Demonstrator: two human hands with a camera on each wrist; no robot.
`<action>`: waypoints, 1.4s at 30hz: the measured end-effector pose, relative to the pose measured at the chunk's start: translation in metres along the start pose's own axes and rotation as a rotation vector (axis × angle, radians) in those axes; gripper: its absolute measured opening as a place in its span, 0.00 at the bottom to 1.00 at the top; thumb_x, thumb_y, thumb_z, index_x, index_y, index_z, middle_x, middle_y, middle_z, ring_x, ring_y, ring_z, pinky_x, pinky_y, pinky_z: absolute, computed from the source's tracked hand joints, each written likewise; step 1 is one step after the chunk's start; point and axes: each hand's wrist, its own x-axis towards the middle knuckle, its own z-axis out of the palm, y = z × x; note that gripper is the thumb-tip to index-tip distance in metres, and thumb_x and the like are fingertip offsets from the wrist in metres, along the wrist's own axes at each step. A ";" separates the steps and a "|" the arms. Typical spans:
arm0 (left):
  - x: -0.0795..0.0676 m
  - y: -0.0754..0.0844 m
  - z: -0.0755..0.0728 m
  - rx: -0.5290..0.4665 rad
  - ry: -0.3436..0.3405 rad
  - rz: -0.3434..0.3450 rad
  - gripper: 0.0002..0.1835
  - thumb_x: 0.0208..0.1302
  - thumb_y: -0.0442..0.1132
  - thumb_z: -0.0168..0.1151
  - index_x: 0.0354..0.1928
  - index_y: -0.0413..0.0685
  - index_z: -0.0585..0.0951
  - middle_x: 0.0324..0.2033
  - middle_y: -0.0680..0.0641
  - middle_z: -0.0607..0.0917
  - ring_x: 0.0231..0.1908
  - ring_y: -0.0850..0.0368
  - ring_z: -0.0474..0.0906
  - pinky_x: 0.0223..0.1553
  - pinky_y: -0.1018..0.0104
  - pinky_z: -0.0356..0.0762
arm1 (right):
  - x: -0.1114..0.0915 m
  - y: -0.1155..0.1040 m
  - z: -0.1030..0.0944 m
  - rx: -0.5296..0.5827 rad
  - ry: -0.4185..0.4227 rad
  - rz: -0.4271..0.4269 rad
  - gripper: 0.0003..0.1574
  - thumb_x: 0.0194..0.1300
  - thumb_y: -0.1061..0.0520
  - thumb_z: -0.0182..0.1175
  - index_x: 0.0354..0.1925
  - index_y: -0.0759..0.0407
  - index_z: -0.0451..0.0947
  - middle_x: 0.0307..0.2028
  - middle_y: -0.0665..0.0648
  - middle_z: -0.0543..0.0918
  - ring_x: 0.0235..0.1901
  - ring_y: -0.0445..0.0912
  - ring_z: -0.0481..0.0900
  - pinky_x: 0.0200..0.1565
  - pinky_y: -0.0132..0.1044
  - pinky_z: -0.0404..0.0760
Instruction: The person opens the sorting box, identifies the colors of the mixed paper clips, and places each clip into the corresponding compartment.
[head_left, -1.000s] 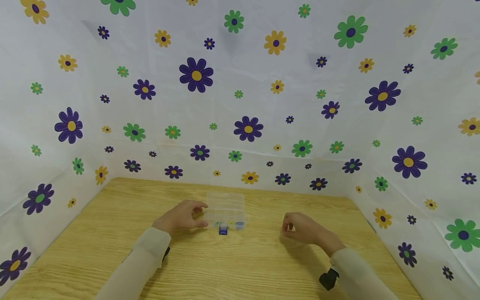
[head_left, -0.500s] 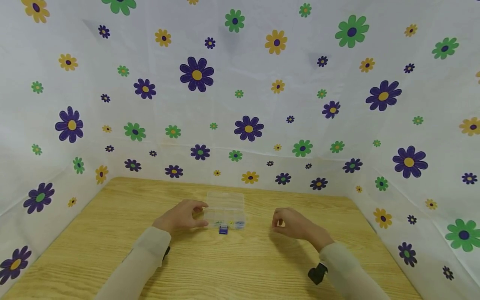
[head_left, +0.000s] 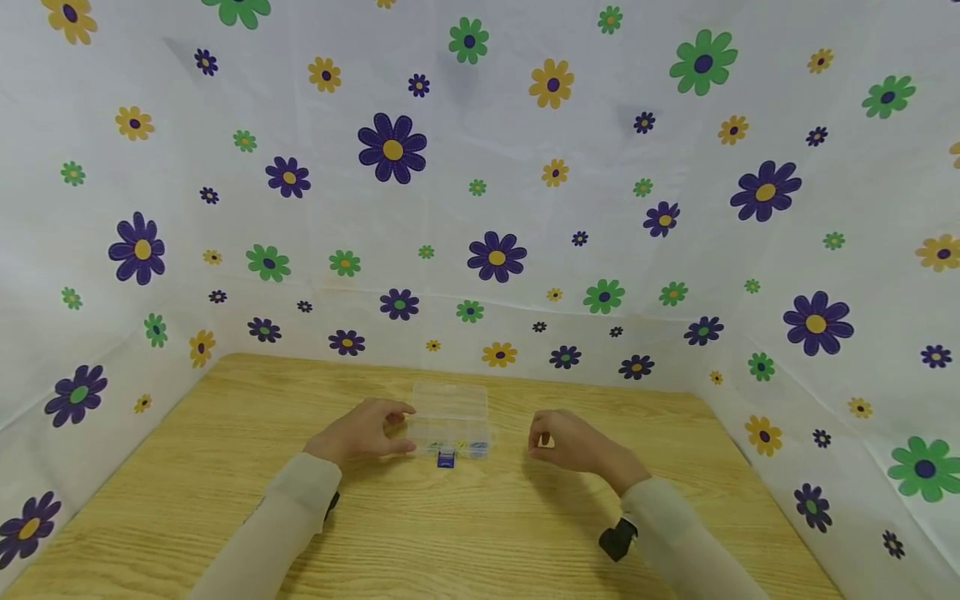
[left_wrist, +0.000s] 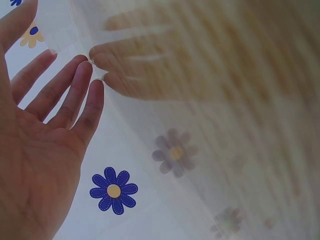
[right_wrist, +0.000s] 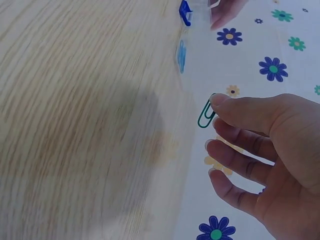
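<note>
A clear plastic compartment box (head_left: 450, 402) lies with its lid raised at the back, a blue latch (head_left: 446, 459) at its front. Green, yellow and blue clips (head_left: 478, 448) sit in its front compartments. My left hand (head_left: 362, 431) is at the box's left side, thumb and fingers spread around the near and far corners; in the left wrist view its fingers are nearly straight. To the right of the box, above the table, my right hand (head_left: 573, 442) pinches a green paper clip (right_wrist: 203, 118) between thumb and index finger, its other fingers loosely bent.
The wood-grain table (head_left: 420, 533) runs up to a white flower-print cloth (head_left: 465, 217) that rises at the back and on both sides. A black wrist device (head_left: 618, 539) hangs under the right sleeve.
My right hand has moved left and slightly away from me, toward the box, with the paper clip. The left hand and the box have stayed in place.
</note>
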 end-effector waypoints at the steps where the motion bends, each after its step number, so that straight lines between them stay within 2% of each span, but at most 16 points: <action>1: 0.000 0.001 -0.001 0.002 0.000 0.003 0.36 0.61 0.55 0.74 0.65 0.39 0.79 0.58 0.39 0.85 0.57 0.43 0.81 0.64 0.41 0.77 | 0.002 -0.001 0.000 0.000 -0.002 -0.002 0.06 0.67 0.61 0.68 0.31 0.55 0.84 0.34 0.48 0.83 0.34 0.38 0.78 0.40 0.32 0.82; 10: 0.000 -0.001 -0.001 0.010 0.000 0.017 0.36 0.62 0.55 0.74 0.65 0.39 0.79 0.57 0.39 0.85 0.56 0.43 0.81 0.64 0.41 0.77 | 0.016 -0.007 0.005 0.007 -0.008 0.004 0.05 0.67 0.60 0.69 0.32 0.56 0.85 0.34 0.48 0.83 0.35 0.39 0.78 0.42 0.33 0.83; 14: 0.000 -0.001 0.000 0.010 -0.002 0.004 0.36 0.62 0.55 0.73 0.65 0.40 0.79 0.57 0.41 0.85 0.56 0.44 0.81 0.65 0.42 0.76 | 0.022 -0.012 0.008 0.005 -0.007 0.000 0.05 0.68 0.60 0.69 0.32 0.55 0.85 0.34 0.48 0.83 0.36 0.43 0.80 0.42 0.32 0.82; 26: 0.001 -0.001 0.000 0.018 0.000 0.015 0.37 0.62 0.56 0.73 0.65 0.39 0.79 0.58 0.39 0.85 0.56 0.44 0.81 0.65 0.42 0.76 | 0.038 -0.028 0.015 0.006 0.007 -0.056 0.04 0.67 0.59 0.69 0.33 0.56 0.86 0.34 0.51 0.85 0.36 0.48 0.83 0.41 0.31 0.81; 30: 0.001 -0.002 0.000 0.021 -0.001 0.034 0.37 0.62 0.55 0.74 0.65 0.38 0.79 0.58 0.39 0.85 0.56 0.43 0.81 0.64 0.42 0.77 | 0.042 -0.033 0.014 0.001 0.003 -0.067 0.04 0.68 0.59 0.69 0.33 0.56 0.86 0.35 0.51 0.85 0.35 0.46 0.82 0.41 0.30 0.82; 35: 0.001 -0.003 -0.001 0.013 0.001 0.048 0.37 0.62 0.54 0.73 0.65 0.36 0.79 0.58 0.38 0.85 0.55 0.43 0.82 0.63 0.42 0.78 | 0.047 -0.036 0.014 0.007 0.001 -0.040 0.05 0.68 0.60 0.68 0.33 0.54 0.86 0.35 0.50 0.85 0.35 0.40 0.79 0.41 0.30 0.81; 42: 0.002 -0.004 -0.001 0.018 0.001 0.063 0.36 0.62 0.53 0.73 0.64 0.35 0.79 0.57 0.37 0.86 0.54 0.43 0.82 0.62 0.42 0.79 | 0.053 -0.041 0.014 0.029 -0.005 -0.047 0.05 0.68 0.60 0.68 0.33 0.54 0.86 0.35 0.50 0.85 0.35 0.43 0.80 0.41 0.30 0.81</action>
